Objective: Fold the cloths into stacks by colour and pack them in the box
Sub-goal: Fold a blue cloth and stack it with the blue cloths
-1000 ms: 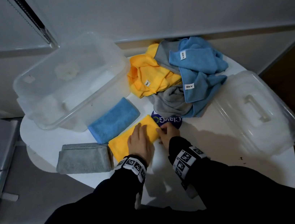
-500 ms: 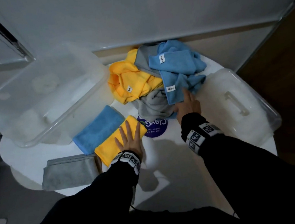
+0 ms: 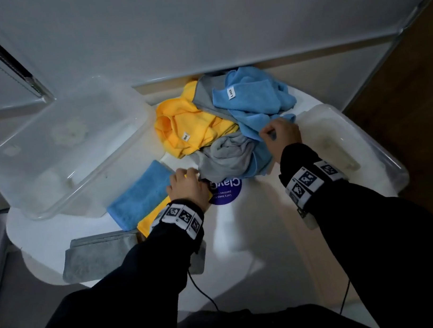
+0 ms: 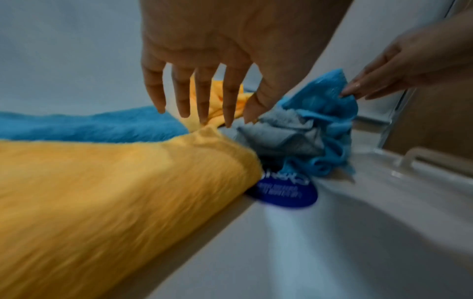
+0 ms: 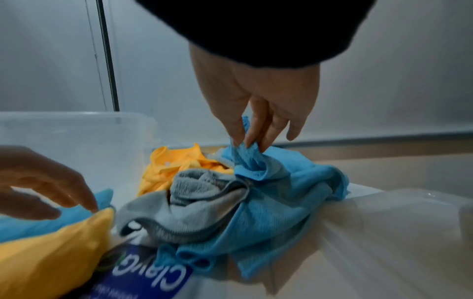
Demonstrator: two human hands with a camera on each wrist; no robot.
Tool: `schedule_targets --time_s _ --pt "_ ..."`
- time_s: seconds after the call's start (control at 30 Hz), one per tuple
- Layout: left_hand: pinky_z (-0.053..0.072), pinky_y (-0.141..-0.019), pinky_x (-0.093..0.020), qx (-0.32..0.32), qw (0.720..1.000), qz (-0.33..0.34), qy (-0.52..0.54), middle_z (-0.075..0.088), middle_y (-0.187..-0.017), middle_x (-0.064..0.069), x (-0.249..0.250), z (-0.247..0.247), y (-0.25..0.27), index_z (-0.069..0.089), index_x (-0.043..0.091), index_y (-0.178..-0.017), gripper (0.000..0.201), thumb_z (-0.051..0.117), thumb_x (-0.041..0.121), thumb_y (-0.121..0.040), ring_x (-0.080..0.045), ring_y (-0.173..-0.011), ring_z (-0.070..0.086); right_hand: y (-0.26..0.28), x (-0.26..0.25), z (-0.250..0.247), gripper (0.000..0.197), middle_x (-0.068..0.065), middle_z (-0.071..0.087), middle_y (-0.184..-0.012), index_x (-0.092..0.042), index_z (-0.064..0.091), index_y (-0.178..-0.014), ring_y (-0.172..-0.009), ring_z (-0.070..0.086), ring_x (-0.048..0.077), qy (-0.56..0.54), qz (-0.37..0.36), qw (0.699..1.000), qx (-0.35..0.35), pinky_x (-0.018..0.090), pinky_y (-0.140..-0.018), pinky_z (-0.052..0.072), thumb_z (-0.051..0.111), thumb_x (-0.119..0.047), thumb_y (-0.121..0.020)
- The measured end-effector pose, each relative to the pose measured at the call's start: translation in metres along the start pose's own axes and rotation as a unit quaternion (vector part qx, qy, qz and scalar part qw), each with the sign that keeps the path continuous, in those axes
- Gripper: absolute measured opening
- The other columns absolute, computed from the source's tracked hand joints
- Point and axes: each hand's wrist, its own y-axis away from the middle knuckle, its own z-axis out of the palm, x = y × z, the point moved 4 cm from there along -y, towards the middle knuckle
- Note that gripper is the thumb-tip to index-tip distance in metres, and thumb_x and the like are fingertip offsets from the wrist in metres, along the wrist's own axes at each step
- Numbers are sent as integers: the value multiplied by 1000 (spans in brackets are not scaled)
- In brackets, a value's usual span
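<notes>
Your left wrist view is motion-smeared: the folded yellow cloth [image 4: 107,202] runs off the lower left edge, and the blue sticker's [image 4: 286,192] small print is unreadable. In your head view, the left hand [image 3: 188,188] covers that cloth's upper end.

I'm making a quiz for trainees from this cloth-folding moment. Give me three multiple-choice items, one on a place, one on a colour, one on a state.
1. Where does the folded blue cloth lie?
A. inside the box
B. on the table beside the box
C. on the lid

2. What colour is the cloth in the right hand's grip?
A. blue
B. yellow
C. grey

3. What state is the box in?
A. shut
B. open, holding cloths
C. open, no cloths inside

Key: 1 B, the folded blue cloth lies on the table against the box. 2 A, the right hand pinches a blue cloth. 3 C, its lid lies apart on the table.
</notes>
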Motion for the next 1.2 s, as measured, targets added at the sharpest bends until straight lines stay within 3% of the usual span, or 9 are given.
schedule_targets --time_s 0.17,0.33,0.43,0.53,0.63,0.7,0.93,1.07,1.2 --pt "40 -98 -35 88 958 183 203 58 -121 -12 74 -49 -22 55 7 -122 38 57 6 -84 -29 -116 50 -5 -15 -40 9 10 70 -82 0 70 -83 -74 63 15 -83 -8 996 8 8 -60 42 72 -6 -77" --pt "37 -107 -40 17 922 307 234 50 -134 -11 145 -88 -51 41 4 -135 63 64 5 -76 -26 -126 46 -6 -35 -82 28 -4 58 -70 -14 56 -80 -56 54 -1 -217 -60 974 15 12 -61 47 71 6 -69" --pt "39 -100 -47 -17 938 303 166 59 -121 3 161 -90 -68 50 23 -129 56 54 35 -74 -23 -116 52 -1 -46 -111 33 -6 59 -75 -22 54 -83 -66 56 2 -287 -85 953 55 15 -69 49 71 3 -70" --pt "41 -91 -43 27 946 293 134 57 -108 -2 166 -95 -74 62 27 -113 49 51 54 -73 -25 -105 52 5 -60 -141 31 -4 60 -79 -25 55 -84 -71 58 4 -329 -105 936 63 17 -73 49 73 -3 -71" --pt "43 -83 -39 74 929 302 200 51 -98 -6 172 -110 -68 62 18 -96 30 60 39 -74 -26 -97 50 9 -74 -170 29 -4 61 -85 -21 57 -87 -76 58 3 -364 -124 921 58 19 -78 50 71 1 -76" --pt "44 -76 -39 19 903 323 283 50 -85 -2 174 -117 -65 52 22 -82 15 61 28 -72 -18 -84 50 10 -83 -190 26 -3 62 -86 -18 58 -92 -80 58 9 -407 -135 902 57 25 -80 52 69 1 -78" --pt "40 -61 -31 -6 880 293 375 52 -71 -9 144 -140 -71 46 27 -73 22 66 32 -64 -16 -67 49 13 -92 -259 22 -1 62 -86 -9 59 -100 -81 57 14 -545 -203 809 88 29 -75 48 54 6 -85" --pt "39 -59 -22 23 877 259 404 57 -62 10 112 -166 -80 57 25 -70 28 77 41 -58 -7 -61 48 9 -76 -279 27 -2 70 -88 -13 69 -91 -86 61 15 -499 -182 835 141 29 -77 48 51 5 -82" --pt "38 -57 -10 35 888 246 386 61 -53 22 85 -191 -88 63 23 -69 13 76 23 -71 10 -55 49 6 -50 -283 28 -3 71 -92 -7 66 -106 -93 63 15 -484 -127 843 198 29 -86 50 56 3 -82"
